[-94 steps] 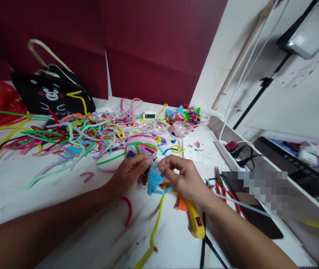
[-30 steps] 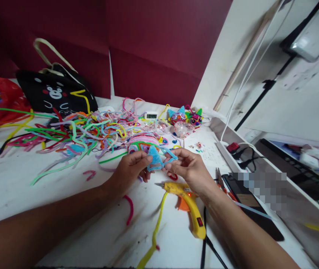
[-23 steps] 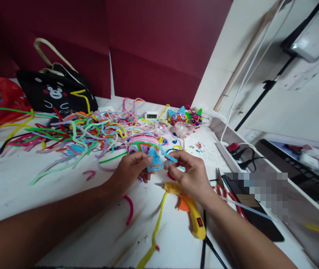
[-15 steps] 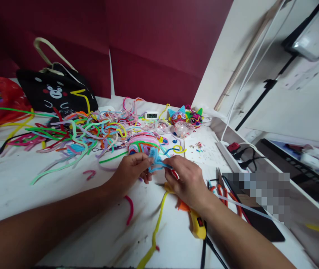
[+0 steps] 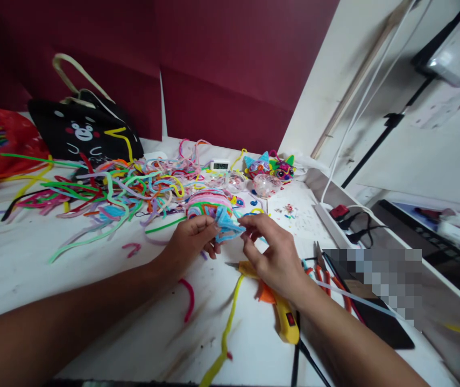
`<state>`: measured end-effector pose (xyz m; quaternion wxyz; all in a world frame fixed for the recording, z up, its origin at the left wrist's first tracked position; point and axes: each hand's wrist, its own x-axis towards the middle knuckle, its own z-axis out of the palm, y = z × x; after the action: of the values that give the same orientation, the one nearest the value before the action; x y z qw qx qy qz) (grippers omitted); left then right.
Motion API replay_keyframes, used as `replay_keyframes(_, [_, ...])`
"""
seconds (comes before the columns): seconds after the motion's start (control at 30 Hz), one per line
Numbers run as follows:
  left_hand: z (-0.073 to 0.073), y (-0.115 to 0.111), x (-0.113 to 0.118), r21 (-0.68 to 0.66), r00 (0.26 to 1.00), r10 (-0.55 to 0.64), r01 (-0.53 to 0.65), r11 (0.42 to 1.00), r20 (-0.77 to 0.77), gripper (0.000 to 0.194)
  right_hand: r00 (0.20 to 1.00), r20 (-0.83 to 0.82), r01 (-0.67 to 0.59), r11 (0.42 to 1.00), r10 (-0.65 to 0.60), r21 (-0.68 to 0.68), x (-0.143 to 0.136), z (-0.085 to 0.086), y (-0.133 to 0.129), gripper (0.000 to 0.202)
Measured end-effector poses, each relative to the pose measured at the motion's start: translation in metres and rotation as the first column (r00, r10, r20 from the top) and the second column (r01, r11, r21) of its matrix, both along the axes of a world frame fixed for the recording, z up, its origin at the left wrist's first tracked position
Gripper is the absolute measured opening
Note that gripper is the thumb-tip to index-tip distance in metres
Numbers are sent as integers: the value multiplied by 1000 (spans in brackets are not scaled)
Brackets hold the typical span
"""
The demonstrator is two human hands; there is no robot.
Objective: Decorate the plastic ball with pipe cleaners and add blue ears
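My left hand [image 5: 197, 236] pinches a light-blue fuzzy pipe-cleaner piece [image 5: 230, 228], bent into a pointed, triangle-like shape. Close by its right tip is my right hand [image 5: 272, 250], thumb and forefinger apart; whether they touch the tip I cannot tell. Just behind the blue piece lies a round ball wrapped in striped pipe cleaners [image 5: 209, 199], pink, green and orange, partly hidden by my left fingers. Below my right hand rests a yellow hot glue gun [image 5: 286, 320], its metal nozzle pointing left.
Loose pipe cleaners [image 5: 120, 185] cover the back left, before a black bag [image 5: 84, 131]. Two finished cat-like heads [image 5: 282, 169], clear balls [image 5: 268, 185] and a small digital clock [image 5: 219, 165] stand behind. Orange-handled pliers [image 5: 322, 271] and a dark tablet-like slab [image 5: 391, 328] lie right.
My right thumb and forefinger have spread and drawn back from the blue piece's right end. My left hand keeps its pinch, and the piece now shows its pointed shape more fully.
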<state>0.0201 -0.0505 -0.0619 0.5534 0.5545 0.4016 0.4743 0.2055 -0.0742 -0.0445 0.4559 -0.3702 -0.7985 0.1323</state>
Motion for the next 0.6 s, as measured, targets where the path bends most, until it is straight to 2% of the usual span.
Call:
replay_keyframes(0.07, [1,0,0,15,1000,15,-15,1000,-2,22,979,-204,-51,967,-2,-251,-1,3,2,23])
replay_keyframes(0.13, [2,-1,0,43,1000,11,-10,999,-13,21,941,-339,-144,875,-23,-461,-2,7,3,21])
replay_keyframes(0.2, [4,-3,0,79,1000,-7,9,997,-27,22,915,-403,-233,771,-33,-592,-3,10,4,25])
replay_keyframes(0.3, [5,-5,0,130,998,-28,34,991,-48,21,887,-461,-334,656,-24,-677,-3,13,6,33])
replay_keyframes(0.37, [6,-6,-1,152,998,-28,37,988,-62,21,873,-488,-372,610,-27,-699,-3,12,6,38])
replay_keyframes(0.47, [6,-6,-2,166,996,-24,38,985,-84,21,873,-487,-385,584,-20,-715,-3,10,6,42])
replay_keyframes(0.6, [7,-6,-2,156,993,0,18,988,-115,23,890,-455,-369,589,2,-719,-5,9,5,45])
